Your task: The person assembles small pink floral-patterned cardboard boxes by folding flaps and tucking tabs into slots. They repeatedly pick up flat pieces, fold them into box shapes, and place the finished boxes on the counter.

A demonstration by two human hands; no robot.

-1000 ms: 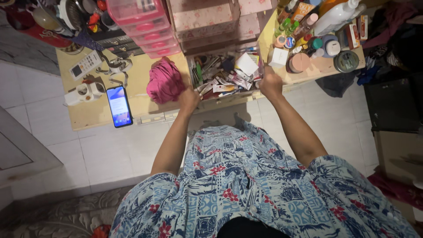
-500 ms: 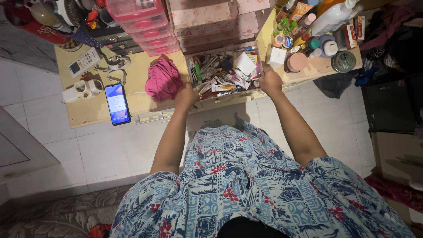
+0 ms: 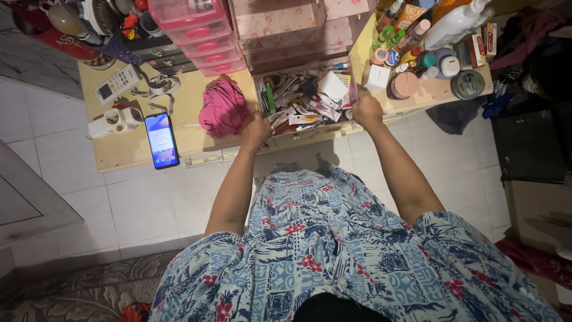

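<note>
Bare pale-yellow worktop (image 3: 187, 140) lies open between the black smartphone (image 3: 162, 141) and the crumpled pink cloth (image 3: 223, 110). Right of the clear plastic tray of tubes (image 3: 305, 101), crowded bottles and round jars (image 3: 426, 45) block the surface; stacked pink plastic drawers (image 3: 193, 33) wall off the back

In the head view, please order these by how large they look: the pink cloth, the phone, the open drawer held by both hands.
Largest to smallest:
1. Open drawer, full of tubes, with the left hand and right hand at its front corners.
2. Pink cloth.
3. Phone, clearly smaller than the cloth.
</note>
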